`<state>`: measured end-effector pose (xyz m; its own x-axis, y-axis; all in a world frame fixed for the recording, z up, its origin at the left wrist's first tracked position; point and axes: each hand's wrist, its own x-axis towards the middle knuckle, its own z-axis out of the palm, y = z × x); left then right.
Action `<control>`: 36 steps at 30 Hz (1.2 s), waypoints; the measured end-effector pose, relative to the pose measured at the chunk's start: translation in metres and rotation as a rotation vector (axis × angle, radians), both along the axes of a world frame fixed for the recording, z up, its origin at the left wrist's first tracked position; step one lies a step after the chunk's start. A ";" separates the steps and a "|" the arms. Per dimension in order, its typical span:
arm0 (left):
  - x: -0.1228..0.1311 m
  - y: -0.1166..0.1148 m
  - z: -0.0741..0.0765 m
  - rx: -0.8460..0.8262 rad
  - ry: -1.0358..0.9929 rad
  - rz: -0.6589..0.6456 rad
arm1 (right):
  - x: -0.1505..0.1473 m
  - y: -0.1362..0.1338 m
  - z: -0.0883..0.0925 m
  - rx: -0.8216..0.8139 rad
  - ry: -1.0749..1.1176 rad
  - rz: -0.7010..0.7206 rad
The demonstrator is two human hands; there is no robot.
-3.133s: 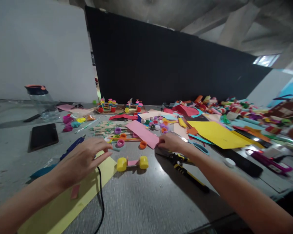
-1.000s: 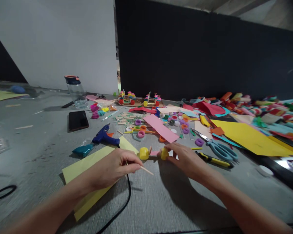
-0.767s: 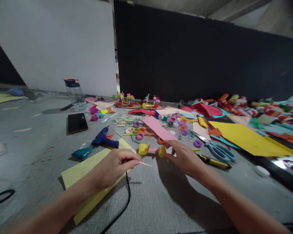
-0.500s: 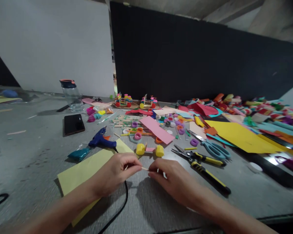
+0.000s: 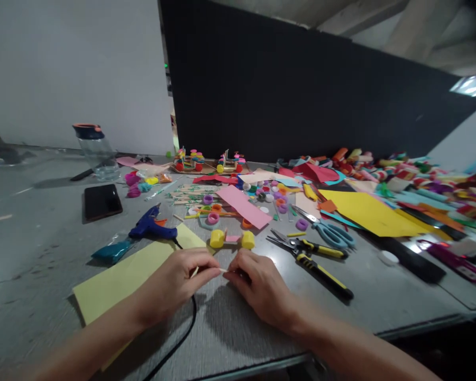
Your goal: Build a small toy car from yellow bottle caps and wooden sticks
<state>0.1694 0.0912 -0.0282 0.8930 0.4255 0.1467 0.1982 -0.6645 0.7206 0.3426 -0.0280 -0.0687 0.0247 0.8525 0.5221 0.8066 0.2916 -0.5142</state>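
Note:
Between both hands runs a thin pale wooden stick (image 5: 222, 270), mostly covered by the fingers. My left hand (image 5: 190, 275) pinches its left end, and my right hand (image 5: 257, 286) pinches it from the right, fingertips nearly touching the left ones. Just beyond the hands rests a small piece with two yellow rollers (image 5: 217, 239) joined by a pink strip (image 5: 232, 239). Under my left forearm lies a pale yellow paper sheet (image 5: 119, 275). A blue glue gun (image 5: 150, 226) lies behind it, its black cord (image 5: 182, 336) passing beneath my left hand.
To the right lie yellow-black pliers (image 5: 313, 259) and blue-handled scissors (image 5: 329, 230). A phone (image 5: 102, 202) and a water bottle (image 5: 97, 153) are at the left. Coloured paper (image 5: 368, 211), bottle caps and printed sticks (image 5: 194, 194) spread across the back, near two small assembled models (image 5: 230, 161).
The view has swung slightly to the right, so the tabletop items appear further left. My right hand has come closer to my left, leaving less of the stick showing.

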 end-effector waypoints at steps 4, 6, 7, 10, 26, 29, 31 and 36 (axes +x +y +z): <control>-0.003 0.003 0.000 0.128 0.016 -0.071 | 0.006 0.002 0.001 0.044 -0.019 0.029; -0.004 0.004 0.001 0.132 0.051 -0.086 | 0.007 0.002 0.003 0.048 -0.008 0.046; -0.004 0.005 0.002 0.113 0.071 -0.091 | 0.008 0.002 0.005 0.045 0.004 0.063; -0.003 0.004 0.004 0.044 0.118 -0.098 | 0.009 0.002 0.011 0.024 0.066 0.133; -0.001 0.000 -0.011 -0.115 0.041 -0.056 | 0.004 0.005 0.017 0.034 0.254 0.195; -0.001 0.001 -0.010 -0.211 0.037 -0.029 | 0.004 0.003 0.020 0.031 0.263 0.174; -0.001 0.000 -0.009 -0.270 0.020 -0.003 | 0.004 0.001 0.022 0.028 0.290 0.145; -0.002 -0.007 -0.002 -0.257 0.003 -0.051 | 0.002 -0.003 0.025 -0.020 0.326 0.157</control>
